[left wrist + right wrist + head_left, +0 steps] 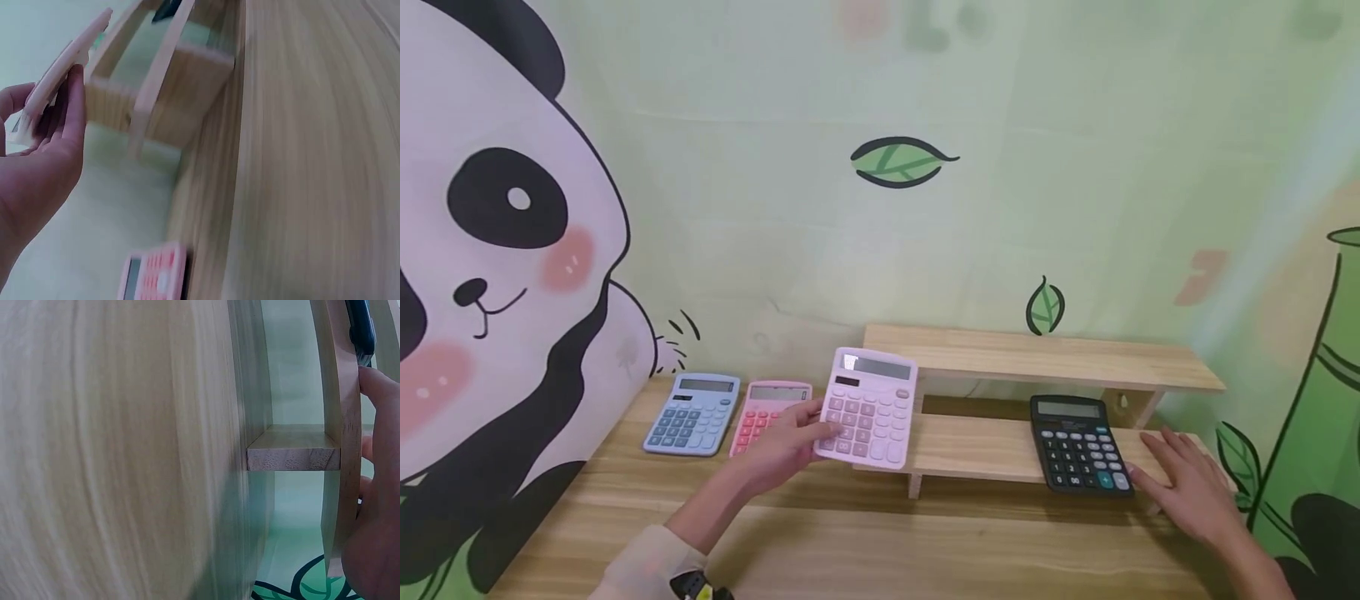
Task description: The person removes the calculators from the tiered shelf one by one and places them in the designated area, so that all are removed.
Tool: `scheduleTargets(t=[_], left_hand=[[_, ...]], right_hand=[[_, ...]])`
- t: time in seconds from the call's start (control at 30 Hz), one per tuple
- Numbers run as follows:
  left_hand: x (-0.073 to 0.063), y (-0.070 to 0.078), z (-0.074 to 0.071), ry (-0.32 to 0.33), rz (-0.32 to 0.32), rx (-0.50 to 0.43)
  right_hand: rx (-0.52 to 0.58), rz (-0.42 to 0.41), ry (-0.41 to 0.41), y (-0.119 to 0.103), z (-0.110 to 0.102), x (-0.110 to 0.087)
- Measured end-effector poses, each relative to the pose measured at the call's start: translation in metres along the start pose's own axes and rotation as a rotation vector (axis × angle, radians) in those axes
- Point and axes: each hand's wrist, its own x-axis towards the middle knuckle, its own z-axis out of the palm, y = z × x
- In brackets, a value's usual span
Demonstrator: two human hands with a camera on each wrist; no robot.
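A pale pink-lilac calculator (868, 408) is held up by my left hand (786, 446), thumb on its front and fingers behind. In the left wrist view this calculator (62, 65) shows edge-on, and the left hand (47, 156) grips its side. On the lower shelf (977, 446) of a wooden rack, a black calculator (1078, 446) leans back with its keys facing me. My right hand (1187, 483) rests on that shelf's right end, fingers spread, thumb at the calculator's lower right edge. The right wrist view catches part of the right hand (378, 519) beside the shelf board.
Left of the rack, a blue calculator (692, 414) and a coral-pink calculator (782, 392) stand on the wooden table (850, 542), the pink one partly behind my left hand. The rack's upper shelf (1045, 358) runs along the back. Behind it hangs a green panda-print cloth (760, 167).
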Motion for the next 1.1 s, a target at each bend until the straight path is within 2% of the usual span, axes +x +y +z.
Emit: scheduleTargets(t=[0.13, 0.3, 0.57, 0.7, 0.83, 1.0, 1.1], left_hand=[[-0.015, -0.002, -0.027, 0.036, -0.012, 0.037], [-0.03, -0.001, -0.054, 0.087, -0.034, 0.078], [-0.056, 0.012, -0.09, 0.159, -0.078, 0.167], [-0.074, 0.017, -0.11, 0.226, -0.108, 0.217], [-0.095, 0.015, -0.131, 0.299, -0.137, 0.25], [-0.121, 0.007, -0.156, 0.352, -0.122, 0.247], [-0.131, 0.006, -0.168, 0.356, -0.099, 0.24]], right_hand=[[-0.002, 0.006, 0.002, -0.001, 0.001, 0.0], [-0.001, -0.002, 0.016, 0.0, 0.001, -0.001], [0.017, -0.011, 0.04, 0.003, 0.006, -0.005], [0.009, -0.019, 0.058, 0.002, 0.005, -0.005], [0.005, -0.034, 0.076, 0.001, 0.003, -0.004], [0.003, -0.039, 0.078, 0.001, 0.004, -0.003], [0.006, -0.036, 0.077, 0.002, 0.004, -0.005]])
